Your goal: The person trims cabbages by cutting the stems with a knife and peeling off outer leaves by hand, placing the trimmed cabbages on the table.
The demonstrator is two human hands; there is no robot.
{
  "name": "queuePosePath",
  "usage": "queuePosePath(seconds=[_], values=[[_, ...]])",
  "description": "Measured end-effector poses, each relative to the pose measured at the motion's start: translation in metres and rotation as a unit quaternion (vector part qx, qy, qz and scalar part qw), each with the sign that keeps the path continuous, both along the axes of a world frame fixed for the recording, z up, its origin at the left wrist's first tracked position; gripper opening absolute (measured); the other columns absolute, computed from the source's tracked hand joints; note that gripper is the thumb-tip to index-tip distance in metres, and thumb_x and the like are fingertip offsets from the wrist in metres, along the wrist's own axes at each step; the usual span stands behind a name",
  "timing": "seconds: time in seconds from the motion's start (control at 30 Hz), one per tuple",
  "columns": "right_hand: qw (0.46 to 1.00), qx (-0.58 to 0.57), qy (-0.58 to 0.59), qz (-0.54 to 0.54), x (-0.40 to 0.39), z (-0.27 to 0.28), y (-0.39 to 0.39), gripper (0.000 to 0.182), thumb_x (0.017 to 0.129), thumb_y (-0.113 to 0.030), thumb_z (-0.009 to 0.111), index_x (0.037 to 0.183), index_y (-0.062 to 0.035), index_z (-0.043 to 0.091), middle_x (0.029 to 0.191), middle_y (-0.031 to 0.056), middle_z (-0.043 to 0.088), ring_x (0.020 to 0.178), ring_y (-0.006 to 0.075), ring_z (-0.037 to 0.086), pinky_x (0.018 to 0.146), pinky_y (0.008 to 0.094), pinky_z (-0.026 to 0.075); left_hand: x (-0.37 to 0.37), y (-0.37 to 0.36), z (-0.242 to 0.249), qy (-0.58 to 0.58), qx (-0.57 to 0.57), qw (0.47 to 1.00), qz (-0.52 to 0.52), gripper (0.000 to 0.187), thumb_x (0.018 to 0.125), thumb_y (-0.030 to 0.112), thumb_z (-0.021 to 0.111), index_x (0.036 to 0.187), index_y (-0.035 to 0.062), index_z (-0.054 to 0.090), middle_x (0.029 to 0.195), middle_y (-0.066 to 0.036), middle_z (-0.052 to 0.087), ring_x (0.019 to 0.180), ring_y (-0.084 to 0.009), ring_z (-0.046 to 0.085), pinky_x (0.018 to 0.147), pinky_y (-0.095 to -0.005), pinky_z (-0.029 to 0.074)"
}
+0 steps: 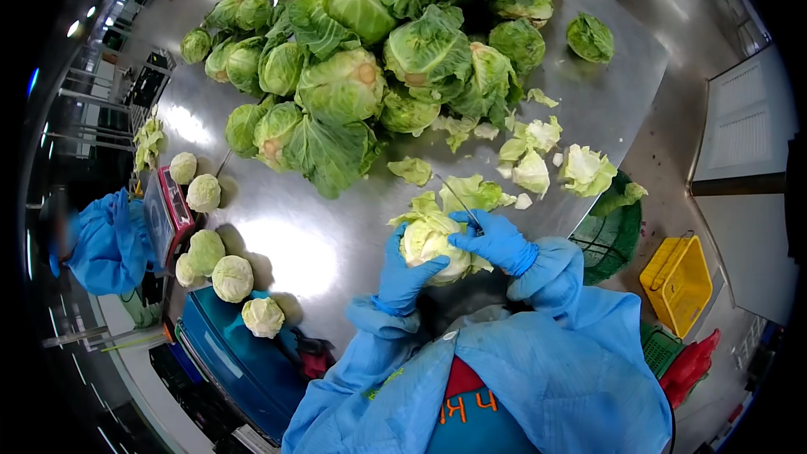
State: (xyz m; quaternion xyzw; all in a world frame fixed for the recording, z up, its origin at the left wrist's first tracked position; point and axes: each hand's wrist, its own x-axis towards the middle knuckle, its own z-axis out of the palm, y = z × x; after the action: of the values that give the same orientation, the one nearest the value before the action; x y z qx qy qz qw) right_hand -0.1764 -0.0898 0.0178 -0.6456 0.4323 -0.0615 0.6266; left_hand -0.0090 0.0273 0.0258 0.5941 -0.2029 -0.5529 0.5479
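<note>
A pale cabbage head (427,242) with loosened outer leaves is at the near edge of the metal table. My left hand (403,273), in a blue glove, is curled around its left and near side. In my gloved right hand (498,244) is a knife (458,197), its thin blade pointing up and away to the left. The fingers of that hand touch the right side of the cabbage head. Just beyond lies a loose green leaf (472,192), with small white scraps beside it. My palms and most of the knife's handle are hidden.
A big heap of untrimmed cabbages (340,84) covers the far side of the table (622,59). Leaf trimmings (531,170) lie to the right. Several trimmed heads (232,278) sit at left near a red-framed scale (175,206) and a person in blue. A green basket (607,244) and yellow crate (677,284) stand right.
</note>
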Motion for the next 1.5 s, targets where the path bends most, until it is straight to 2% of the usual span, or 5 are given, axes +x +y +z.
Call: queuePosePath(seconds=[0.63, 0.87, 1.13, 1.33, 1.5], values=[[0.973, -0.167, 0.072, -0.14, -0.068, -0.083, -0.026, 0.027, 0.083, -0.029, 0.065, 0.082, -0.0025, 0.065, 0.075, 0.0176, 0.063, 0.064, 0.0295, 0.06, 0.062, 0.0368, 0.048, 0.034, 0.027, -0.032, 0.022, -0.085, 0.992, -0.093, 0.102, 0.054, 0.014, 0.089, 0.14, 0.0005, 0.035, 0.136, -0.014, 0.045, 0.129, -0.0256, 0.043, 0.108, -0.0405, 0.036], [0.98, -0.05, -0.017, -0.194, -0.075, -0.042, -0.002, 0.022, 0.081, -0.021, 0.069, 0.087, 0.0, 0.067, 0.065, 0.0058, 0.061, 0.062, 0.0088, 0.055, 0.06, 0.0281, 0.047, 0.008, 0.012, 0.013, 0.13, 0.024, 0.991, 0.025, 0.067, 0.074, 0.014, 0.078, 0.13, -0.0034, 0.046, 0.121, -0.014, 0.059, 0.11, -0.0237, 0.059, 0.096, -0.036, 0.048], [0.968, -0.114, 0.019, -0.222, -0.079, -0.053, 0.017, 0.025, 0.082, -0.024, 0.069, 0.09, -0.0008, 0.068, 0.068, 0.0095, 0.065, 0.061, 0.0124, 0.059, 0.06, 0.0303, 0.049, 0.027, 0.007, -0.025, 0.178, 0.029, 0.98, 0.089, 0.064, 0.082, 0.017, 0.073, 0.136, 0.0012, 0.041, 0.129, -0.014, 0.054, 0.115, -0.0253, 0.056, 0.097, -0.0389, 0.049], [0.895, -0.301, 0.273, -0.184, -0.148, -0.05, -0.005, 0.025, 0.087, -0.021, 0.065, 0.108, -0.0073, 0.064, 0.079, 0.0105, 0.064, 0.062, 0.0213, 0.061, 0.059, 0.0336, 0.05, 0.043, 0.02, -0.027, 0.34, 0.023, 0.933, 0.115, 0.08, 0.085, 0.064, 0.055, 0.147, 0.0196, 0.03, 0.144, -0.01, 0.042, 0.128, -0.0334, 0.045, 0.096, -0.057, 0.046], [0.934, -0.294, 0.012, -0.205, -0.075, 0.015, 0.004, 0.04, 0.087, -0.017, 0.066, 0.126, -0.015, 0.059, 0.097, 0.0101, 0.064, 0.074, 0.0234, 0.062, 0.067, 0.0319, 0.052, 0.02, 0.006, -0.022, 0.315, 0.044, 0.936, 0.151, 0.079, 0.086, 0.057, 0.06, 0.146, 0.0162, 0.03, 0.143, -0.011, 0.042, 0.129, -0.0313, 0.045, 0.098, -0.0542, 0.046]])
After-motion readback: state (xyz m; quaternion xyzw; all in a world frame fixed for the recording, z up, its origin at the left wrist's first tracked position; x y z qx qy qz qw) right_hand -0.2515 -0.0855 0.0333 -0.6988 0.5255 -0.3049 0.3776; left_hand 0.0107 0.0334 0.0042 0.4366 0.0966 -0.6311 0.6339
